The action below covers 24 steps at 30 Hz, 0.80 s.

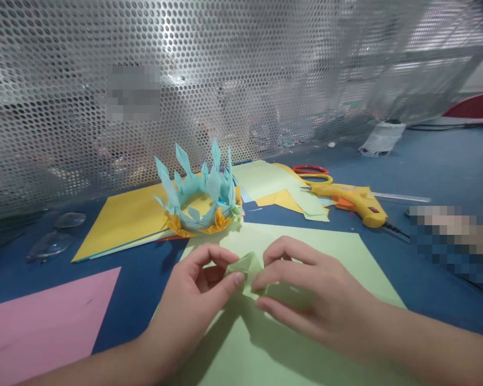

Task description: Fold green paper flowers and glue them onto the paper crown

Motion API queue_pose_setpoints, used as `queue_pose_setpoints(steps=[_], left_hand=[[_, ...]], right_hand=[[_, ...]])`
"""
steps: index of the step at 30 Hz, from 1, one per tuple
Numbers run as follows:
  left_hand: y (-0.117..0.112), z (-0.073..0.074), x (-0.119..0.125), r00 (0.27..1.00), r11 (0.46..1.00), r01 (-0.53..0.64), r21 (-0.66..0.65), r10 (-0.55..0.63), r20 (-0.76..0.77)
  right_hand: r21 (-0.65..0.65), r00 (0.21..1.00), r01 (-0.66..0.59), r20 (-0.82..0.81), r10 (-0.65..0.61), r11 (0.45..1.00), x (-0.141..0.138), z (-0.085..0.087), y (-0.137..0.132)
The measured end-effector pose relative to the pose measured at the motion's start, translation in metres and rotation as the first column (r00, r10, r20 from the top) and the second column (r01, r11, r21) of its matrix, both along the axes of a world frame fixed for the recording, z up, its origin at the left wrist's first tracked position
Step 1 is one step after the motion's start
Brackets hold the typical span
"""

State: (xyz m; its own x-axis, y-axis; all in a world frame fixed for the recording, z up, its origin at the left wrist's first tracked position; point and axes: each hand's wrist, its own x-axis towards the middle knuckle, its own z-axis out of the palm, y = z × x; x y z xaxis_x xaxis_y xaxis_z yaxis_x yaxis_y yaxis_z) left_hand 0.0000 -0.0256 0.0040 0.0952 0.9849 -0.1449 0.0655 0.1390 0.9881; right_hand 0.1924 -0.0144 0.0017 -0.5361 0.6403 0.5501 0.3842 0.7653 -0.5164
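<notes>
Between my hands is a small piece of folded light green paper [249, 264], with creased, pointed flaps. My left hand [197, 289] pinches its left side between thumb and fingers. At its right edge, the bent fingers of my right hand [317, 287] press on the paper, with the thumb just below. A large light green sheet [233, 348] lies flat beneath both hands. Just beyond them stands a pale blue paper crown [193, 187] with upright folded points and orange paper flowers around its base.
A yellow sheet [112, 214] tops a paper stack at left, near glasses [50, 244] and a pink sheet [44, 321]. Green and yellow scraps [281, 198], scissors [316, 177] and a yellow glue gun [354, 201] lie at right. A perforated metal screen [225, 69] closes off the back.
</notes>
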Motion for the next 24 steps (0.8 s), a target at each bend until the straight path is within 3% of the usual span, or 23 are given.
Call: queue_pose_setpoints(steps=[8,14,24], left_hand=[[-0.0015,-0.0010,0.0023,0.997,0.998,0.058,0.027,-0.059,0.058],[-0.0012,0.0004,0.0029,0.989,0.995,0.102,0.000,-0.101,0.112],[0.0005,-0.0003,0.0025,0.982,0.988,0.123,-0.094,-0.108,0.153]], right_hand=[[-0.042,0.999,0.046,-0.019,-0.047,0.998,0.0004,-0.0061,0.0006],[-0.130,0.998,-0.010,-0.056,0.003,0.991,-0.0023,-0.0049,-0.0006],[-0.250,0.996,0.067,-0.045,-0.080,0.966,-0.0018,0.0014,-0.0030]])
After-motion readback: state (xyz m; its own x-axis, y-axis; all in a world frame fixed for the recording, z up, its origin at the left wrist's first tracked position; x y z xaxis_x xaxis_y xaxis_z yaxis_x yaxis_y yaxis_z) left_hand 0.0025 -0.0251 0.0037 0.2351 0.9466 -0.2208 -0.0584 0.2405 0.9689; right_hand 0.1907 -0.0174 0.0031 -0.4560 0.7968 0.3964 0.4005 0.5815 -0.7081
